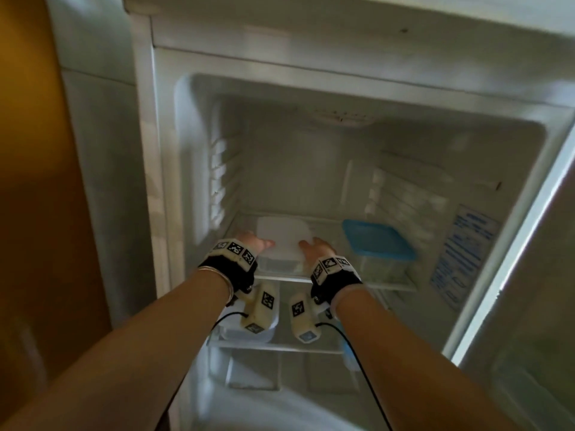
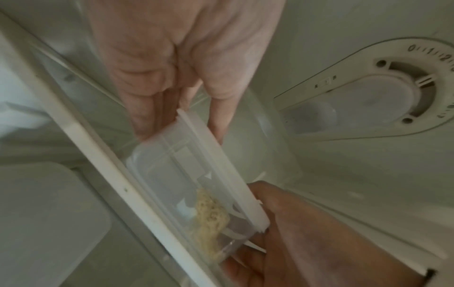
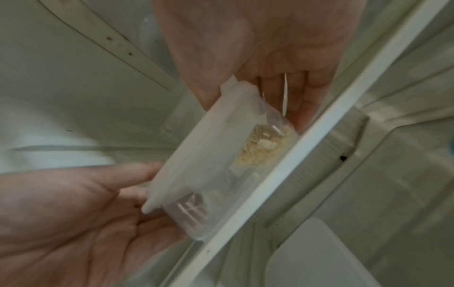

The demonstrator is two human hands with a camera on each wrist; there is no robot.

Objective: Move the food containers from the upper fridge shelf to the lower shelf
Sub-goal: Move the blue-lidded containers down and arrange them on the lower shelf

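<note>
A clear food container with a white lid (image 1: 281,236) stands at the front left of the upper fridge shelf (image 1: 389,286), some pale food inside it (image 2: 211,211). My left hand (image 1: 255,242) holds its left end, thumb on the lid and fingers down the side (image 2: 176,108). At the other end my right hand (image 1: 314,248) grips it the same way (image 3: 258,97). To the right on the same shelf sits a clear container with a blue lid (image 1: 375,241). A white-lidded container (image 1: 230,329) rests on the lower shelf (image 1: 273,345), partly hidden by my wrists.
The fridge door stands open at the right. A thermostat dial (image 2: 393,93) is on the ceiling of the compartment. Shelf rails line both side walls. The white front rim of the upper shelf (image 3: 319,126) runs just below the held container. Drawers lie under the lower shelf.
</note>
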